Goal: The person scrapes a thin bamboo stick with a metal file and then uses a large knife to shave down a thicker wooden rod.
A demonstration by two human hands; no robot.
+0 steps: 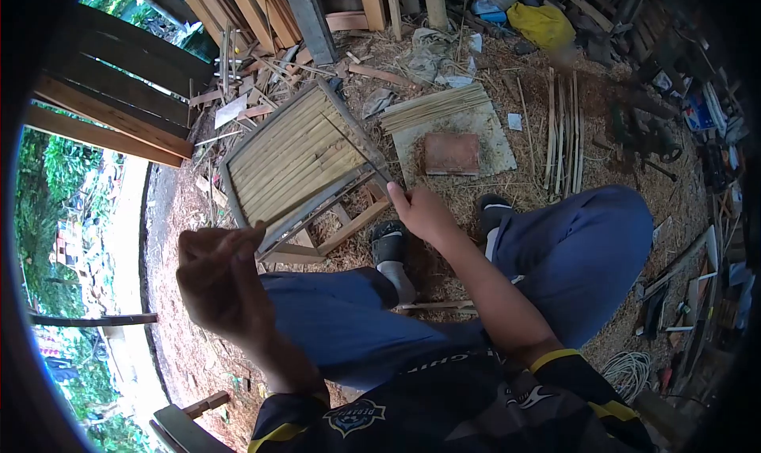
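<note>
In front of my legs stands a small wooden stool or chair with a dark frame point(361, 140) and a seat of bamboo slats point(297, 164). Its seat tilts toward the left, and pale wooden legs point(353, 227) show below it. My right hand point(426, 214) is closed at the frame's right corner, its thumb along the edge. A thin dark line crosses the slats near that side. My left hand point(226, 282) is raised near the lower left corner, thumb and fingers pinched together. Whether something small is in that pinch, I cannot tell.
A reddish brick point(452, 153) lies on a pale board point(495, 140) beside a bundle of thin bamboo strips point(436, 108). More long strips point(564, 136) lie right of it. Planks point(261, 13) lean at the back; a yellow bag point(541, 26) sits far right. Shavings cover the ground.
</note>
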